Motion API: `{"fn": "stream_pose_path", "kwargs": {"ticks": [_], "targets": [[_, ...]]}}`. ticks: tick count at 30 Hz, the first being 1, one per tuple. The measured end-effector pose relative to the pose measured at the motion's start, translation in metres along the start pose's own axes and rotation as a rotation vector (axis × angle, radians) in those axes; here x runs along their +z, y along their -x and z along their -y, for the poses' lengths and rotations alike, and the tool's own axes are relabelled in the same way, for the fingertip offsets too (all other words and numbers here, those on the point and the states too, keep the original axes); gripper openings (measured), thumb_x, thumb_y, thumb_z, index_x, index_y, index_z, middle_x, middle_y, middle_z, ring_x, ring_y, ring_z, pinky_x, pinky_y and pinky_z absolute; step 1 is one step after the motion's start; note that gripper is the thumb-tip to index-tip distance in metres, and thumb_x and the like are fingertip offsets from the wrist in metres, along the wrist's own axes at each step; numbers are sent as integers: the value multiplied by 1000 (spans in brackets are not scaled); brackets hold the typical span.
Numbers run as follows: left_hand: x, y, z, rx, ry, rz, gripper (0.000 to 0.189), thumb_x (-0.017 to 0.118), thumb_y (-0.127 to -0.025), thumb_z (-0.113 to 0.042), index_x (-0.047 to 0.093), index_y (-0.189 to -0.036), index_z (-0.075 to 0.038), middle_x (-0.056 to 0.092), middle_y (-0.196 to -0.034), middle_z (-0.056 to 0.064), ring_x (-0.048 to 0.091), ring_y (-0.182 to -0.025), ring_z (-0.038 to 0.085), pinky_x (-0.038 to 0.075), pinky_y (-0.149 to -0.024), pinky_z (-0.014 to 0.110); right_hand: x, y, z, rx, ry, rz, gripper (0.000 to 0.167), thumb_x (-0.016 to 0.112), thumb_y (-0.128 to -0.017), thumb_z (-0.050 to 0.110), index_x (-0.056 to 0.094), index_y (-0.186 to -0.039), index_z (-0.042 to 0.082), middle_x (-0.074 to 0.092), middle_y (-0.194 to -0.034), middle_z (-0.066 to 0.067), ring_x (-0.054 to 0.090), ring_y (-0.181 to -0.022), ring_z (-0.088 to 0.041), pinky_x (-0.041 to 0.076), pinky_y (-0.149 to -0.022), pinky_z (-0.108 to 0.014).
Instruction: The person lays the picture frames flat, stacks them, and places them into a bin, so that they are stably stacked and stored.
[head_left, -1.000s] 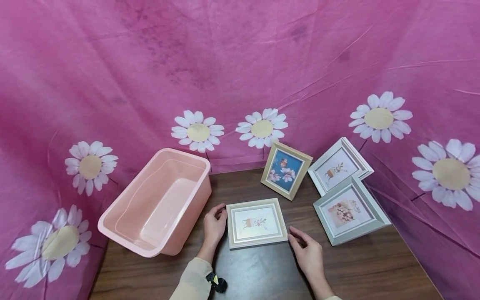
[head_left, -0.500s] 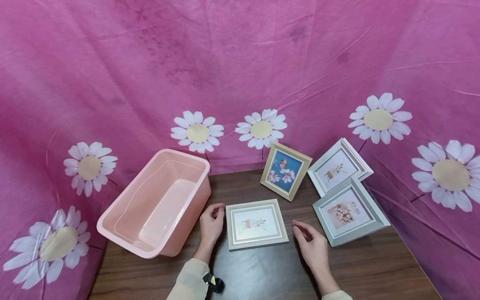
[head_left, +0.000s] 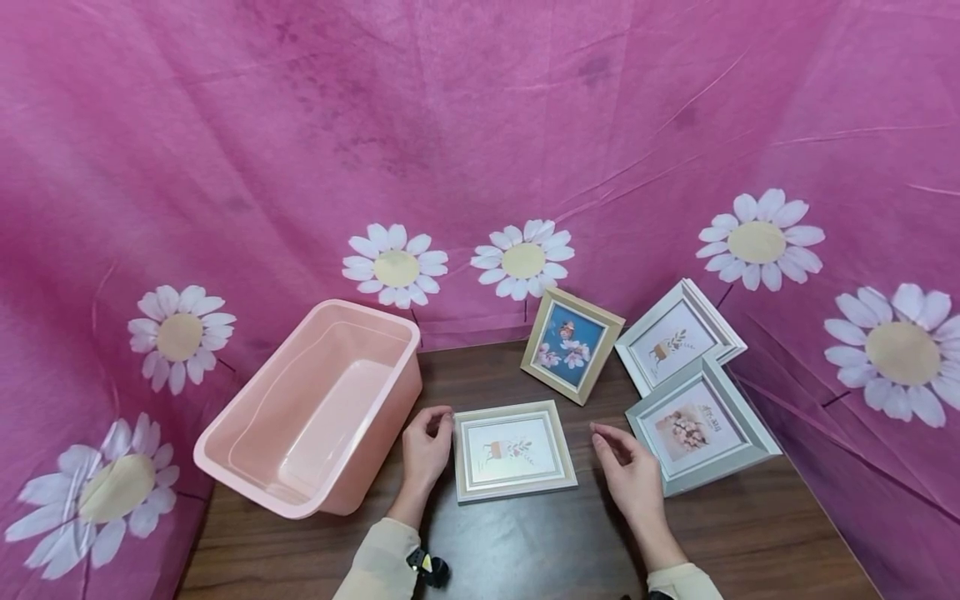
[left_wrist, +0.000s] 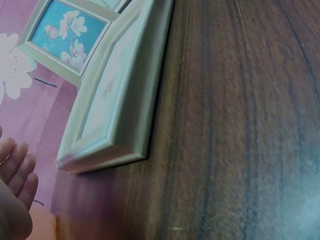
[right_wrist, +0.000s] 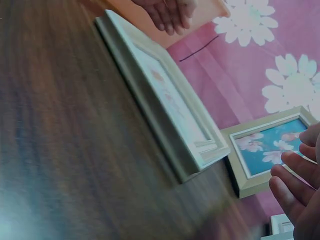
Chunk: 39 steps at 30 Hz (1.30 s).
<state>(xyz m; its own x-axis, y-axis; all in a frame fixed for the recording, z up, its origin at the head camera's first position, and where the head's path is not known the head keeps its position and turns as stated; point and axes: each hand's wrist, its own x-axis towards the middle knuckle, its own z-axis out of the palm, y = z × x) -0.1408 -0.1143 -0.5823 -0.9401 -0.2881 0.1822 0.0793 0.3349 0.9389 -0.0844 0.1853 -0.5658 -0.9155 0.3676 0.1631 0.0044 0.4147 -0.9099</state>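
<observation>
A cream picture frame [head_left: 514, 451] with a deer-and-plant print lies flat on the wooden table. Just beside its left edge is my left hand [head_left: 426, 448]; in the left wrist view those fingers [left_wrist: 19, 170] are loosely bent, apart from the frame, with nothing in them. My right hand [head_left: 632, 479] hovers to the right of the frame with a gap between, close to a grey-green picture frame [head_left: 701, 425] with a flower print. In the right wrist view the fingers [right_wrist: 292, 185] are relaxed and hold nothing.
At the left stands a pink plastic basin [head_left: 375, 417]. A beige frame with a blue flower picture [head_left: 572, 346] stands at the back, and a white frame [head_left: 678, 333] leans behind the grey-green one. A pink daisy-print cloth [head_left: 480, 125] surrounds the table [head_left: 517, 558].
My right hand has left the cream frame's right edge and moved right and slightly away from me. My left hand has barely moved. The frames and basin stay in place.
</observation>
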Motion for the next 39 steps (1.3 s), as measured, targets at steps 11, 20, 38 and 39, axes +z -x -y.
{"fn": "stream_pose_path", "kwargs": {"ticks": [11, 20, 38, 39], "targets": [[1, -3, -9, 26, -12, 49, 14, 71, -99, -5, 81, -105, 2, 81, -99, 12, 73, -83, 11, 56, -75, 19, -5, -22, 17, -11, 16, 11, 20, 69, -104, 9, 79, -120, 1, 81, -120, -18, 60, -94, 19, 47, -82, 0], [1, -6, -13, 44, 14, 73, 14, 70, -98, -4, 81, -105, 1, 82, -102, 13, 76, -84, 15, 58, -76, 18, -7, -36, 25, -49, 13, -23, 20, 69, -104, 9, 80, -120, 3, 81, -120, -16, 61, -94, 20, 47, -81, 0], [12, -12, -24, 93, 127, 187, 25, 72, -99, -2, 76, -123, 2, 78, -121, 19, 77, -112, 37, 62, -100, 33, -18, -67, 35, -69, -84, -54, 26, 69, -105, 12, 76, -126, -1, 78, -126, -20, 68, -98, 13, 51, -87, -2], [12, -13, -25, 90, 128, 190, 25, 72, -99, -2, 76, -123, 1, 78, -121, 19, 77, -112, 37, 62, -100, 33, -18, -68, 36, -69, -91, -53, 26, 70, -104, 11, 76, -126, -1, 78, -126, -21, 69, -98, 12, 51, -87, -2]]}}
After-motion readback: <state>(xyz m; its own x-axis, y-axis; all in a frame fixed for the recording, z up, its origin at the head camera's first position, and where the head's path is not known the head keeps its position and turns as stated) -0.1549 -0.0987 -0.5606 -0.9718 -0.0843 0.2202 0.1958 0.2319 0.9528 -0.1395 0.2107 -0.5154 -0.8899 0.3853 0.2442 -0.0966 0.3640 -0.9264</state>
